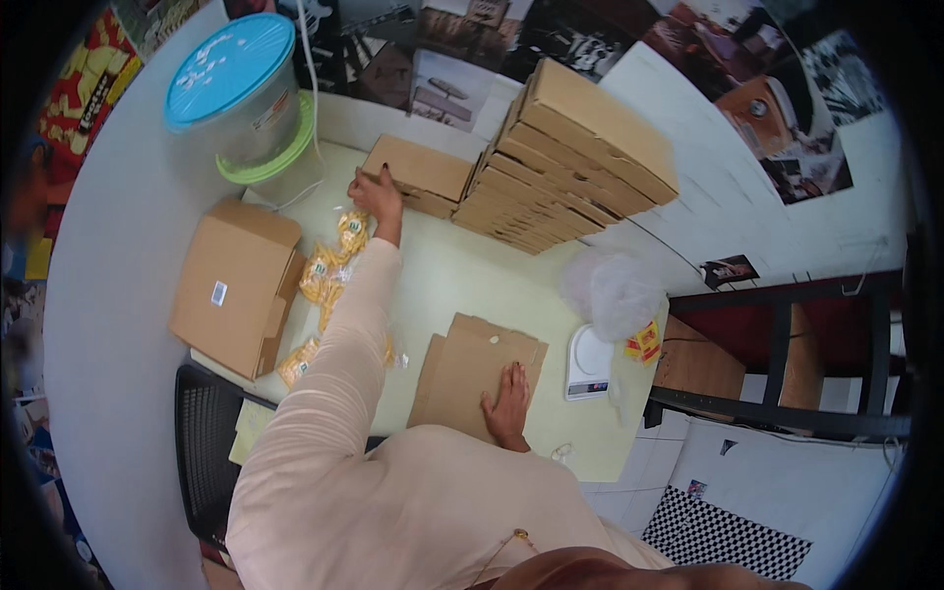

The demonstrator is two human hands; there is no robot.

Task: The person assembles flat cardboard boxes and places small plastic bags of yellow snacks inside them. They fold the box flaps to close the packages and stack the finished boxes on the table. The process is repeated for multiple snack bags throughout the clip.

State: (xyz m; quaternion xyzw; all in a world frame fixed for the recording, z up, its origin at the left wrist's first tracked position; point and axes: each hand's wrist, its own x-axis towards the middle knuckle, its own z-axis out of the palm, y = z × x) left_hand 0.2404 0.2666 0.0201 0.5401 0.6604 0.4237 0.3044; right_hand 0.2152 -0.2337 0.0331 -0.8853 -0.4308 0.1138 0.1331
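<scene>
Stretched far out, my left hand (377, 195) touches the near left corner of a closed cardboard box (428, 166) by the wall; whether its fingers grip the box is unclear. My right hand (507, 405) lies palm down on a flat, unfolded cardboard piece (461, 369), close to my body. Below my left hand, small clear bags of yellow snack-like pieces (317, 273) lie in a loose row, partly hidden by my sleeve. A larger cardboard box (236, 284) bearing a white label stands left of them. Right of the flat cardboard rests a white digital kitchen scale (588, 361).
A tall stack of cardboard boxes (560, 158) leans at the back right. Clear plastic bags (612, 291) and a red-yellow packet (644, 343) lie near the table's right edge. Lidded plastic tubs (251, 103) are stacked back left, a white cable beside them. A black mesh chair (210, 450) stands at left.
</scene>
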